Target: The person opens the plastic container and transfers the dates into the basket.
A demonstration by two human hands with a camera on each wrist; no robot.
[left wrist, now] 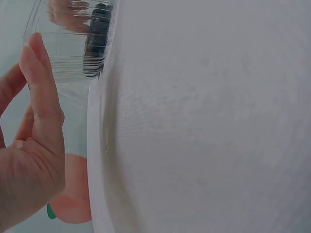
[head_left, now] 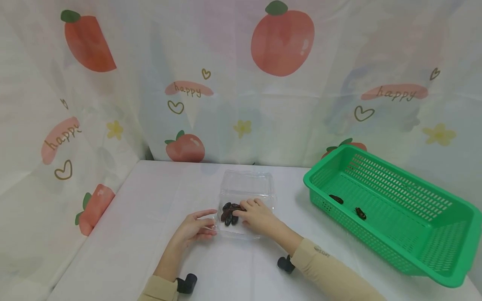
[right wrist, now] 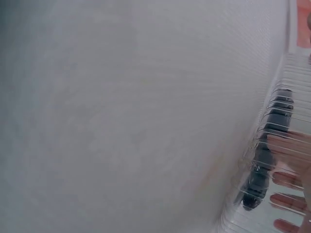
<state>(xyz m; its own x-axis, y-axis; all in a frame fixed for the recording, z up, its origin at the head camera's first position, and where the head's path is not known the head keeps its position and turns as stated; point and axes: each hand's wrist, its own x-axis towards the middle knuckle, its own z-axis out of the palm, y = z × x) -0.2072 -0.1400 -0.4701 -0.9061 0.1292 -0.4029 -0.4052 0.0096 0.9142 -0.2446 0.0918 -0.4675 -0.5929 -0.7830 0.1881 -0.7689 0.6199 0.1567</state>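
A clear plastic box (head_left: 246, 190) with its lid raised at the back stands on the white table, holding several dark dates (head_left: 228, 218) in its left half. At its left rim, my left hand (head_left: 195, 228) holds the edge between thumb and fingers; in the left wrist view its fingertips (left wrist: 31, 51) meet the clear plastic. My right hand (head_left: 260, 215) reaches over the box from the right, thumb and fingers around a date among the others. Through the ribbed wall, the right wrist view shows those fingers (right wrist: 286, 179) against the dark dates (right wrist: 262, 160), partly blurred by the plastic.
To the right sits a green slotted basket (head_left: 376, 246) with two dark dates (head_left: 336, 199) lying apart on its floor. A printed fabric backdrop (head_left: 233, 113) hangs behind and left of the table (head_left: 147, 200). Each wrist wears a small black camera (head_left: 187, 284).
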